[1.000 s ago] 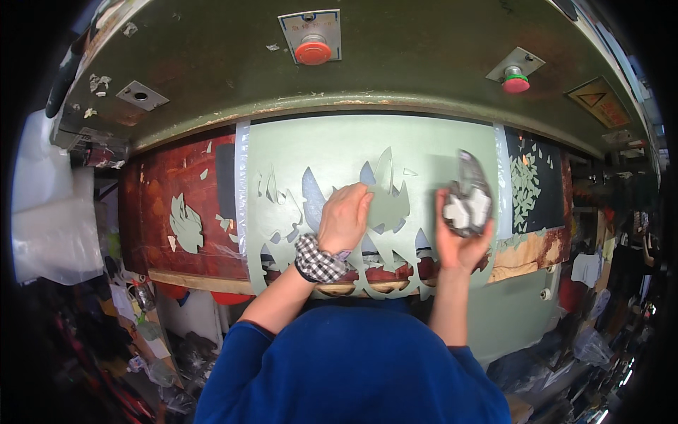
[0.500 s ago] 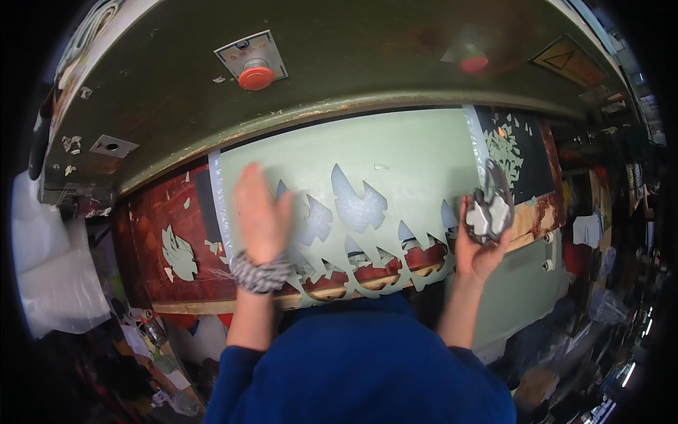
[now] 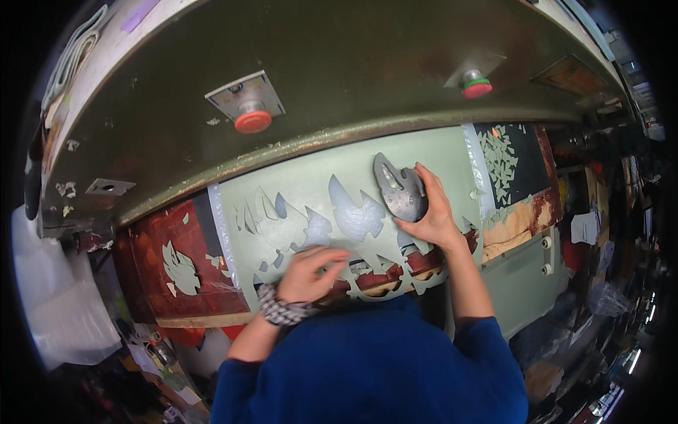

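Note:
A pale green sheet lies across the bench, with curved, jagged-edged holes cut along its near side. My right hand is closed round a dark metal cutting die, which sits over the sheet just right of the biggest hole. The die has a curved tip and an opening in its upper side. At the sheet's near cut edge my left hand is bent at the wrist, fingers stretched to the right and thumb apart, holding nothing that shows. Several cut slivers lie on the sheet's left part.
Overhead runs a green machine beam with a red push button and another red button. Cut green pieces rest on the red board at left; small scraps are heaped on the black strip at right.
My right hand has brought the die leftward from the sheet's right side and turned it over. My left hand has come off the sheet's left part, down and right to the near edge.

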`<action>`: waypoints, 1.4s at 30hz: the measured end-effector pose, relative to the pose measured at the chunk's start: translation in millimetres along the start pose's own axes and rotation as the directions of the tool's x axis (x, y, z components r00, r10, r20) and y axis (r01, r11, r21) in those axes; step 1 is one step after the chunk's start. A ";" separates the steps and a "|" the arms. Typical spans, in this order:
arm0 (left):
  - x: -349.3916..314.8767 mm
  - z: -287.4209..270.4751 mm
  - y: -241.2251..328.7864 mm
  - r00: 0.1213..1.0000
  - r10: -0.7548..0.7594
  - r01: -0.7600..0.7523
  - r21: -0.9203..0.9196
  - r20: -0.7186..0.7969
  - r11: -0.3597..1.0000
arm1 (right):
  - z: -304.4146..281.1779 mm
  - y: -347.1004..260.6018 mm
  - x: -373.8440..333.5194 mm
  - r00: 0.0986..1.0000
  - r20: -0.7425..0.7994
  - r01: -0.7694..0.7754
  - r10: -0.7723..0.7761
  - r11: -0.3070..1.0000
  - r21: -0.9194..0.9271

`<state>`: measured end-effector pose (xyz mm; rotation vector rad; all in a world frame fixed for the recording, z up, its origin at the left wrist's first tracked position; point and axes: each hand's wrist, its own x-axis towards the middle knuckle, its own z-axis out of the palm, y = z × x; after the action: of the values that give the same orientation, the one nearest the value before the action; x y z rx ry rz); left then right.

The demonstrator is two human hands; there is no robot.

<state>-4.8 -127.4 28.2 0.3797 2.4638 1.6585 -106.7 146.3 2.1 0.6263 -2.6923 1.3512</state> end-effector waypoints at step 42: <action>-138.2 30.8 -84.0 0.597 -0.137 0.573 0.301 -0.791 0.762 | -126.4 81.9 -131.9 0.665 -0.550 -0.580 0.505 0.813 0.046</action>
<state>124.9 -169.9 -63.8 -0.9396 3.2314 0.9969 -32.8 331.7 -13.4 -0.5751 -2.5081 1.1669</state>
